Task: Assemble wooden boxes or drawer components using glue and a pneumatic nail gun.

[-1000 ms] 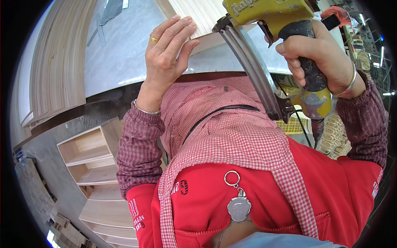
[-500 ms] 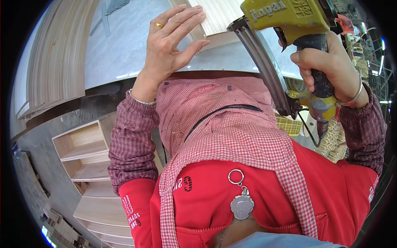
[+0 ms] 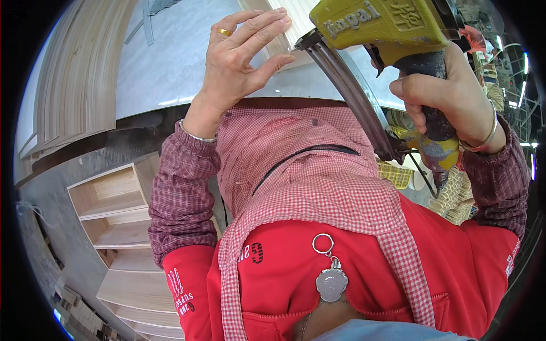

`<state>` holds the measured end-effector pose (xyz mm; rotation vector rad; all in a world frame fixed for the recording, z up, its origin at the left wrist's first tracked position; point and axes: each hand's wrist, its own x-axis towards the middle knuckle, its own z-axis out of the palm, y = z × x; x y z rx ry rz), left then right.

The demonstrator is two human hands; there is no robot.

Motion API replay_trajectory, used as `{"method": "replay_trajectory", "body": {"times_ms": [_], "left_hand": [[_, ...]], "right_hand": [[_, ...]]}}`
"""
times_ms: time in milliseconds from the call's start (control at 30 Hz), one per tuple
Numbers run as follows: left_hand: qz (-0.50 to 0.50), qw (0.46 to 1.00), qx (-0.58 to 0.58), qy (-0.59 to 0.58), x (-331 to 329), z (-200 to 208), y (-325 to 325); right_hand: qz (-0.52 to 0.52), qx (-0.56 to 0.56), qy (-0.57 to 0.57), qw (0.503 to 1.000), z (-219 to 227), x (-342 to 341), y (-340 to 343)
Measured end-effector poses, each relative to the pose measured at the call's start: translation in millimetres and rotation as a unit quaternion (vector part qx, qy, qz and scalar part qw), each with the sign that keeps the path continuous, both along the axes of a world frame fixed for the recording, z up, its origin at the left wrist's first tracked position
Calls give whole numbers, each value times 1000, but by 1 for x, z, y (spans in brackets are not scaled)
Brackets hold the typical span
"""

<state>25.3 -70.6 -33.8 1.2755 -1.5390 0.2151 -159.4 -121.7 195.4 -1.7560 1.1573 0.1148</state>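
Note:
In my right hand (image 3: 455, 96) is a yellow and black pneumatic nail gun (image 3: 381, 25), its grip wrapped by my fingers and its long dark magazine slanting down toward my apron. The gun's nose lies beyond the upper edge of the picture. My left hand (image 3: 236, 65) is open, fingers stretched out and thumb apart, against or just over a light wooden piece (image 3: 298, 20) on the pale worktable (image 3: 170, 68). Whether the fingertips touch the wood I cannot tell. Part of the wooden piece is hidden behind the nail gun.
Stacked wooden strips (image 3: 82, 68) lie at the table's left. Grey metal strips (image 3: 162, 5) are at the far side. Stacked open wooden boxes (image 3: 122, 227) stand on the floor to the left. A yellow plastic basket (image 3: 394, 173) sits at the right, below the nail gun.
The nail gun and my right hand have shifted slightly left, toward my left hand. My left hand has moved a little to the right, its fingers still stretched out.

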Motion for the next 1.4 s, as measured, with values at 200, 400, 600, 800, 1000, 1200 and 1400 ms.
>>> {"method": "replay_trajectory", "body": {"times_ms": [200, 400, 600, 800, 1000, 1200, 1400], "left_hand": [[0, 1000, -4, 0, 0, -3, 1], [7, 999, -40, -6, 0, -1, 0], [-7, 999, -28, 32, -9, -10, -2], [-23, 909, 164, 382, -56, -4, 41], [-5, 843, 274, 463, -51, -4, 88], [244, 782, 92, 566, 18, -1, 171], [214, 861, 232, 399, -48, -27, 195]], "right_hand": [[-7, -22, 28, 999, 0, 5, 5], [12, -48, 50, 998, 5, 0, 8], [31, -56, 3, 998, 7, -9, 4], [-70, -110, -54, 990, -8, -73, -16], [-153, -210, 22, 966, -40, -187, -77], [-123, -460, 169, 863, -116, -302, -154], [-162, -457, 262, 834, -185, -358, -226]]}}
